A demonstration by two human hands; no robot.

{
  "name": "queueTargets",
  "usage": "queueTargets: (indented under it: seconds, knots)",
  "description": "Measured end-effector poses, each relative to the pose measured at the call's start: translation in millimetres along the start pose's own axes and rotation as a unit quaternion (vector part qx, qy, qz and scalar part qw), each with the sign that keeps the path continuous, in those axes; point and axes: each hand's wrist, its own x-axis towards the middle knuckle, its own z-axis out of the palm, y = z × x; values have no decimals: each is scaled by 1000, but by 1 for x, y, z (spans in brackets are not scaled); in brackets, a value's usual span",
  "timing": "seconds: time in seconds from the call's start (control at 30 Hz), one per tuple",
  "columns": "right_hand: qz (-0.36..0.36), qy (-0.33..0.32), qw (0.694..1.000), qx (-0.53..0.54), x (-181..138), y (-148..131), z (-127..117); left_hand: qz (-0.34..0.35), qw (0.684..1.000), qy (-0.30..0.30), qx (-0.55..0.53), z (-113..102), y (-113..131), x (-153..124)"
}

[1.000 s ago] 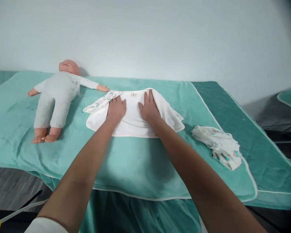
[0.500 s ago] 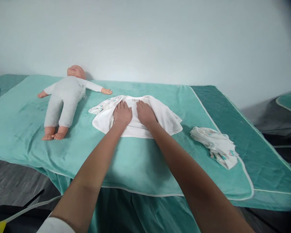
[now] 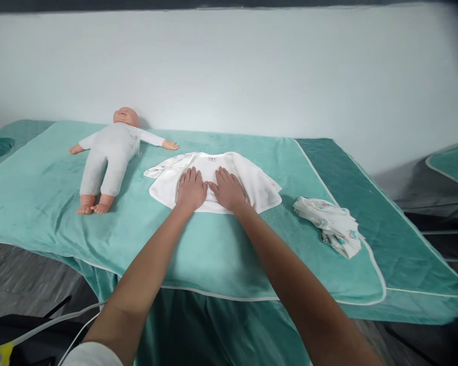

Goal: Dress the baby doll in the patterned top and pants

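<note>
A white baby shirt [image 3: 259, 190] lies spread open on the green blanket [image 3: 213, 254], its plain inside facing up and a small label near the neckline. My left hand [image 3: 192, 189] rests flat on its left half, fingers extended. On the right half lies my right hand [image 3: 228, 190], also flat, with the thumbs of both hands almost meeting. Part of the shirt is hidden beneath my palms. A patterned sleeve shows at the shirt's left end. To the left, a baby doll [image 3: 112, 152] in a white suit lies on its back with arms spread.
A crumpled white patterned garment [image 3: 330, 223] lies at the right of the blanket. A darker green cover [image 3: 385, 229] extends beneath it. Behind runs a pale wall [image 3: 229, 71]. Pale cables [image 3: 57, 321] hang at the lower left near the table edge.
Both hands have slid down the shirt, away from the neckline, and the thumbs have come closer together. The view has tilted up slightly. The doll and crumpled garment stay in place.
</note>
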Motion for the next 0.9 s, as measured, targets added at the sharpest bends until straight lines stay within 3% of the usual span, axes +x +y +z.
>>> queueTargets:
  seconds: [0.2, 0.33, 0.43, 0.57, 0.7, 0.9]
  knots:
    - [-54, 28, 998, 19, -66, -5, -2, 44, 998, 26, -37, -9, -5, -49]
    - [-92, 73, 991, 65, -111, 7, -10, 57, 988, 86, -112, -16, -15, -75]
    - [-79, 112, 987, 80, -131, 19, -19, 55, 990, 92, -92, -18, -21, -87]
    - [-67, 135, 988, 28, -133, 24, -26, 75, 993, 82, -37, -18, -19, -91]
    - [-101, 116, 988, -27, -121, 25, -27, 74, 994, 77, -23, -17, -16, -90]
    - [-123, 106, 987, -17, -119, 33, -24, 65, 994, 86, -3, -16, -15, -92]
